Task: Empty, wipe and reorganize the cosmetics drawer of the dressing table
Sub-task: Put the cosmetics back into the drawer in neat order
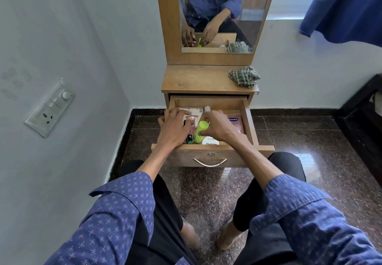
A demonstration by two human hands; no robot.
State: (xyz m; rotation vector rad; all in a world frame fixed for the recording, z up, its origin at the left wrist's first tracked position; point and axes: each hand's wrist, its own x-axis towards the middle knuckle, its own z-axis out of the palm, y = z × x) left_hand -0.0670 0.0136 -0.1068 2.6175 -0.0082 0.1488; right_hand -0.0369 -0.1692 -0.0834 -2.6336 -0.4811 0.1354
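The wooden drawer of the dressing table stands pulled out, with several cosmetics inside. My right hand grips a lime-green bottle near the drawer's middle, tilted toward me. My left hand lies over the left side of the drawer, fingers curled over small items, among them a pink-capped lipstick; whether it holds any of them is hidden. A dark green nail polish bottle and a round white tub sit at the front. A pink sachet lies at the right.
A crumpled green checked cloth lies on the table top at the right. The mirror rises behind it. Pale boxes and a white bottle sit at the drawer's back. A dark bed frame stands at right.
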